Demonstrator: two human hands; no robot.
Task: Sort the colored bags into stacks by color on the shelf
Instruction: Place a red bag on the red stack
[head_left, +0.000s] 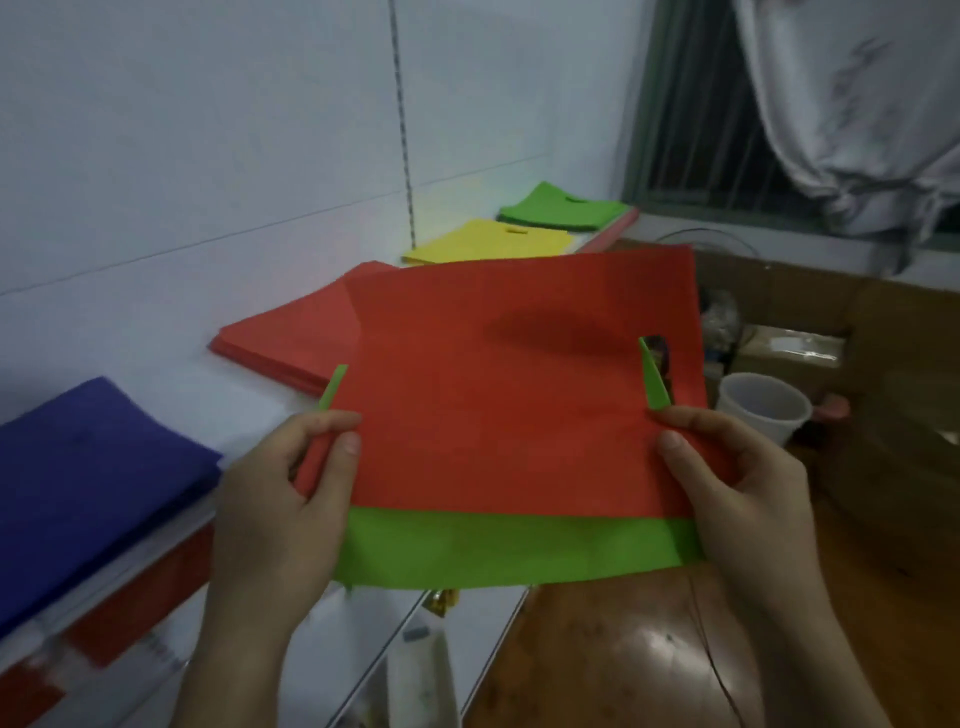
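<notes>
I hold a red bag (498, 395) flat in front of me, with a green bag (498, 551) under it showing along the near edge. My left hand (280, 499) pinches their left side, thumb on top. My right hand (737, 488) pinches the right side near the handle cut-out. On the white shelf (171, 343) lie a blue stack (88, 478) at the left, a red stack (296, 338) behind the held bags, then a yellow stack (488, 241) and a green stack (566, 208) farther back.
An open cardboard box (852, 312) with clutter and a white plastic cup (763, 405) stands at the right. Below is a wooden floor (623, 649). A window with a grey curtain (852, 104) is at the top right. Lower shelf levels hold more red bags (140, 597).
</notes>
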